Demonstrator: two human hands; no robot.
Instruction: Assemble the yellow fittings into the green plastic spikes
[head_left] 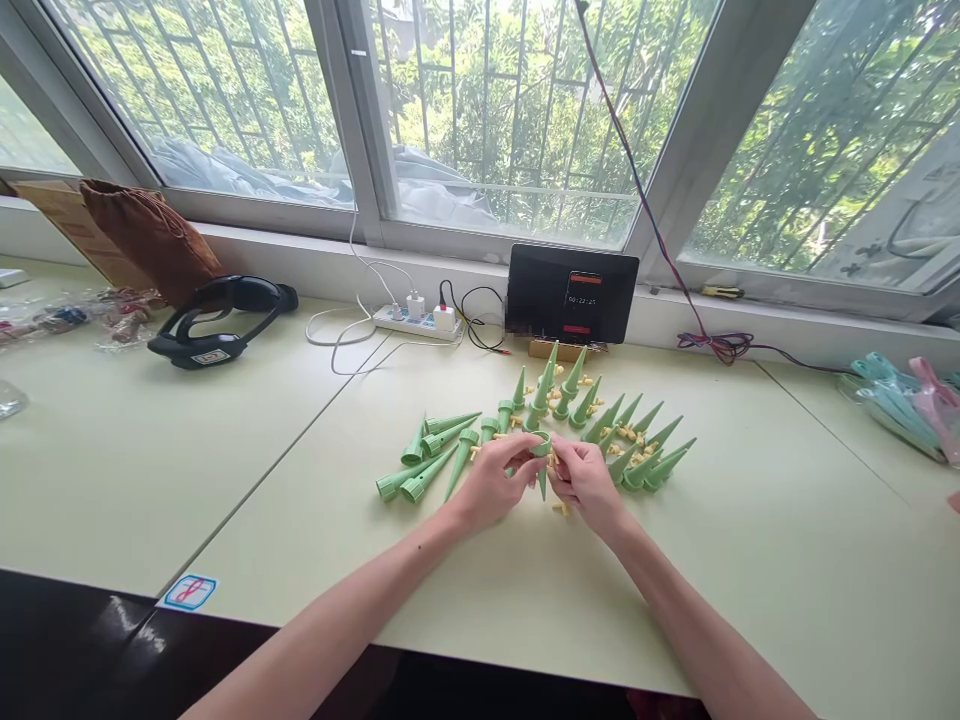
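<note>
My left hand (491, 480) is closed around the wide end of a green plant watering spike (541, 446), whose tip points down. Close beside it, my right hand (589, 487) pinches a small yellow valve (554, 456) against the spike's side; its fingers partly hide the valve. On the table just below my hands lies another yellow valve (561, 509). Several loose green spikes (431, 475) lie to the left of my left hand. Behind and to the right, several spikes with yellow valves (660, 465) stand on their wide ends or lean, tips up.
A tablet (574, 295) showing a timer leans at the window side, with a power strip (418, 320) and cables to its left. Farther left are a black headset (217, 320) and a brown pouch (150, 240). Plastic bags (904, 400) lie at the right.
</note>
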